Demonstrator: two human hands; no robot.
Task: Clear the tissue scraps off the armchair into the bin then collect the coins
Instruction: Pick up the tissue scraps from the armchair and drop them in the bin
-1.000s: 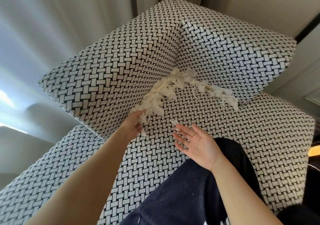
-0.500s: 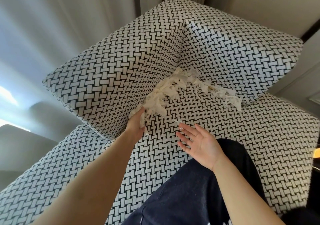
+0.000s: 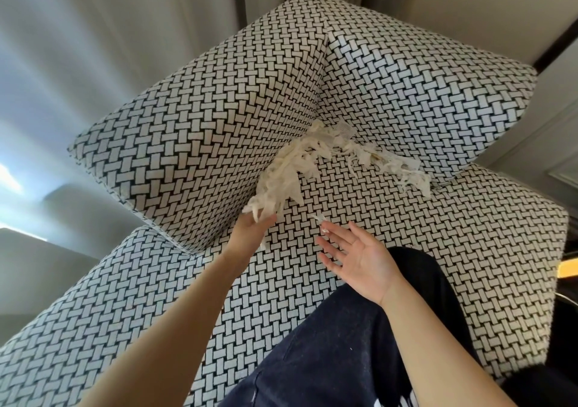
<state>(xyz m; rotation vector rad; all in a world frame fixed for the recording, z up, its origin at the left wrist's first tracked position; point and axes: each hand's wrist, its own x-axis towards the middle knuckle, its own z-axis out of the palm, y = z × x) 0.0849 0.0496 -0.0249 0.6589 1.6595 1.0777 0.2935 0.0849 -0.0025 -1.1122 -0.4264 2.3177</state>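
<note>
A: Where to look for the tissue scraps (image 3: 291,172)?
B: Straight past the left hand (image 3: 250,229): heaped along the crease of the armchair (image 3: 469,265), starting right at its fingertips, running up and away, then branching off toward the far side of the right hand (image 3: 359,259).
A: Gripped by the left?
B: Hard to say. Pushed into the near end of the heap, fingers buried under the scraps, thumb showing beside them, one thin strand hanging just below the knuckles. Cannot tell whether curled round anything.
A: And the right?
B: Held open, palm up, fingers straight and spread, holding nothing. Hovering above the seat (image 3: 312,281), clear of the heap, nearer than the left.
A: Anything loose between the two?
B: One small scrap (image 3: 319,217) alone on the seat, just ahead of the right fingertips, just right of the left thumb.
A: Under the right wrist?
B: A dark trouser leg (image 3: 344,359), running back beneath the forearm.
A: Beyond the heap?
B: Left back cushion (image 3: 203,131) straight ahead of the left hand, right back cushion (image 3: 422,87) ahead of the right, meeting at a corner above the scraps, both in the black-and-white weave of the seat. Pale curtain (image 3: 93,46) out past the left forearm.
</note>
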